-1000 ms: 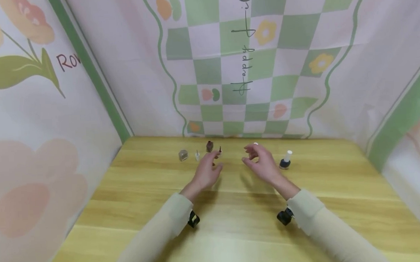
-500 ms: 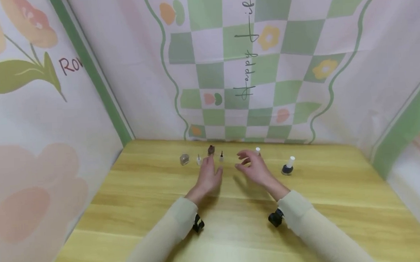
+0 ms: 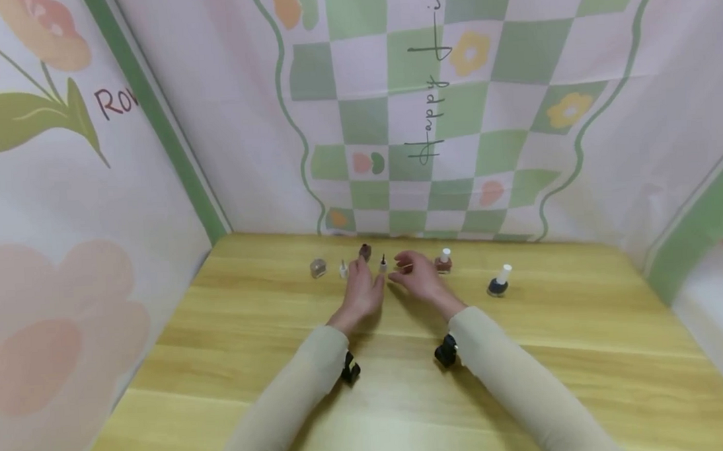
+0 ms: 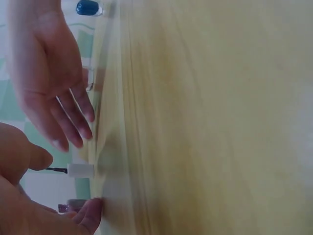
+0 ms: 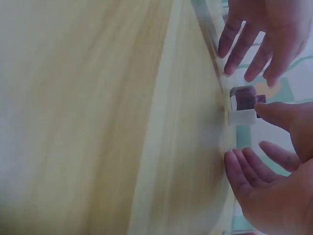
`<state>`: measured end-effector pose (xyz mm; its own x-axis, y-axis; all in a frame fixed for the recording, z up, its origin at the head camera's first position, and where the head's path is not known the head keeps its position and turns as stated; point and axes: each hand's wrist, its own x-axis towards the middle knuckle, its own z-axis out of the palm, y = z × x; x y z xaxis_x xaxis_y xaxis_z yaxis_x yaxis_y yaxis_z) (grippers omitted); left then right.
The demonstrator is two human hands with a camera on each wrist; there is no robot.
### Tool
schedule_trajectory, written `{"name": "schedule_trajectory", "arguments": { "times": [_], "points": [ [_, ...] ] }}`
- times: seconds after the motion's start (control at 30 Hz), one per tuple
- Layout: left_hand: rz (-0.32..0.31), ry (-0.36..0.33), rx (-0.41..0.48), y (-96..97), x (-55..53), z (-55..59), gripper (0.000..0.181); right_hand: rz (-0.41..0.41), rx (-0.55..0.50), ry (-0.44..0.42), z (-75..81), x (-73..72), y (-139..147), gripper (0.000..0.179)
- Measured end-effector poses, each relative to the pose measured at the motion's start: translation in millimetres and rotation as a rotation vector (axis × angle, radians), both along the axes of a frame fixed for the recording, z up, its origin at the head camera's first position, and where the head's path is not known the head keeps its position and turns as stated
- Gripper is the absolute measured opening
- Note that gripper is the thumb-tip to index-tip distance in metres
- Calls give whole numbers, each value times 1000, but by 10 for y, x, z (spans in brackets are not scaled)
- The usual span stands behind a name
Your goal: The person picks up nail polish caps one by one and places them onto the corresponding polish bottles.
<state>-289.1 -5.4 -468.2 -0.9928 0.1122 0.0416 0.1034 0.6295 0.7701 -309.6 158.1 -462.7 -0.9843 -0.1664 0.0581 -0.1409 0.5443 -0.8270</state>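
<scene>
The white brush cap [image 3: 383,268] stands on the table [image 3: 399,399], its dark brush [image 3: 384,258] pointing up, between my left hand [image 3: 362,289] and my right hand [image 3: 420,277]. Both are relaxed, thumbs apart from fingers, pinching nothing, though I can't tell whether the left touches the uncapped dark bottle [image 3: 365,251] just beyond it. To lift the cap well, I think I should pinch its white sides, keep skin clear of the brush, and steady the bottle with the left fingers.
</scene>
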Motion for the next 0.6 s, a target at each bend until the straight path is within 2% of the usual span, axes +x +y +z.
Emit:
{"name": "schedule_trajectory", "arguments": {
  "times": [0.3, 0.6],
  "points": [
    [79, -34, 25, 60, -100, -25, 71, -1, 10, 9, -92, -167, -111, 43],
    [99, -11, 17, 98, -187, -21, 67, -4, 29, 27, -92, -258, -156, 38]
  ]
}}
